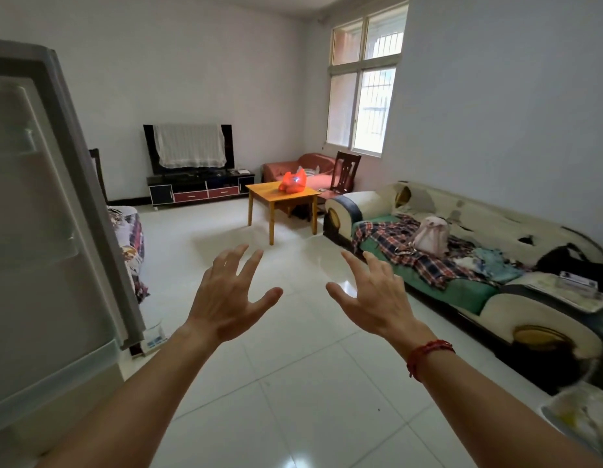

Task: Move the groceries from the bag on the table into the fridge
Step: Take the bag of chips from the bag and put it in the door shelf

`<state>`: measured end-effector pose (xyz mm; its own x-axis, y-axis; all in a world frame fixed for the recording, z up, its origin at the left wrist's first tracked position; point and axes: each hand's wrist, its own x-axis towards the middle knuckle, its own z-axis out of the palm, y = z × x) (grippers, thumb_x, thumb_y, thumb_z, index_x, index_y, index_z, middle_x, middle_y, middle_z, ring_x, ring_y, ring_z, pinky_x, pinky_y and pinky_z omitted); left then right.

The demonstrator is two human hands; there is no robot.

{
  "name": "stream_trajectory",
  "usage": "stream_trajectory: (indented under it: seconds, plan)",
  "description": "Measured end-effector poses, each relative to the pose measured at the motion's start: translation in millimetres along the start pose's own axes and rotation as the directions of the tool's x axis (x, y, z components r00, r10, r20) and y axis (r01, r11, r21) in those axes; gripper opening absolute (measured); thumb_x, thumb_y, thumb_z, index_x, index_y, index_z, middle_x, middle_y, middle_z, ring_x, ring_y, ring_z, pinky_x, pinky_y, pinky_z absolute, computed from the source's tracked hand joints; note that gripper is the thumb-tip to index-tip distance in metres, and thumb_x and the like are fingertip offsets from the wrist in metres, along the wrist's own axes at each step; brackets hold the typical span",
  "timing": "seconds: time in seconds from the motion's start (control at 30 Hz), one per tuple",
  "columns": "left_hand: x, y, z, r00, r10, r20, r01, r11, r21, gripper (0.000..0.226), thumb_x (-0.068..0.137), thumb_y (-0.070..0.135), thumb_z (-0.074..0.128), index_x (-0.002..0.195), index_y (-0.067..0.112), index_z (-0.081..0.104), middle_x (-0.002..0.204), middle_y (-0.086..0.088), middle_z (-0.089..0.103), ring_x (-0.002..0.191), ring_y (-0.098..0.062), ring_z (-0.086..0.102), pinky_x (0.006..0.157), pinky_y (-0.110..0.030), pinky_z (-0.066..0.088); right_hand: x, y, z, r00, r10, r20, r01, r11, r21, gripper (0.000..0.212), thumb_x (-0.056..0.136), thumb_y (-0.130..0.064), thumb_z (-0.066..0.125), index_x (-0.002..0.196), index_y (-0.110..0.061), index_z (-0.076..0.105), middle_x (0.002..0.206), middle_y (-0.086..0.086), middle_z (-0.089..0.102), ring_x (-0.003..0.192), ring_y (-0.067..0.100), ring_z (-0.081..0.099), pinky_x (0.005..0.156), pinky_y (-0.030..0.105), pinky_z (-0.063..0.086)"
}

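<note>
Both arms reach forward over a glossy floor [293,383] of large pale square tiles. The left hand [225,298] and right hand [374,295] hang in the air with fingers spread wide and slightly bent; each grip is apart and holds nothing. A thin red braided cord [427,356] circles the right wrist. The bag [292,181], a crinkled, shiny orange-red plastic one with its handles sticking up in two points, sits on the far side of a small square table [261,190] of smooth yellow-orange wood with straight legs. It is well apart from both hands, across the room and seen between them, a little above the gap separating the thumbs. What it holds cannot be made out. At the left edge stands the open fridge door [40,214], pale grey, its inner side a smooth moulded plastic lining with rounded shelf rails. Along the right wall runs a long sofa [479,217] with curved cream arms and a worn, peeling back, strewn with a rumpled plaid cloth [394,238] and other soft things. A dark wooden chair [347,170] stands just behind the table.
</note>
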<state>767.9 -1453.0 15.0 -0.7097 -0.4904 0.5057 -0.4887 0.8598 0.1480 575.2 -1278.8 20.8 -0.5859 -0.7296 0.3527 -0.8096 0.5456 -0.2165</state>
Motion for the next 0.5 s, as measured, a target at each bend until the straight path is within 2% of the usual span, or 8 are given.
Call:
stream_trajectory:
  seconds: [0.5]
  plan:
    - [87.9,48.8,77.3,0.999,-0.032,0.014,0.032,0.999,-0.004,0.084,0.083,0.074,0.027,0.146,0.019,0.040,0.151,-0.009,0.037,0.138,-0.029,0.034,0.102,-0.050,0.042,76.5,101.2,17.7,0.999,0.024,0.020,-0.025,0.999,0.022,0.077,0.088,-0.072,0.038,0.154,-0.037,0.015,0.158,0.012,0.027,0.143,0.032,0.028,0.108,0.053,0.033]
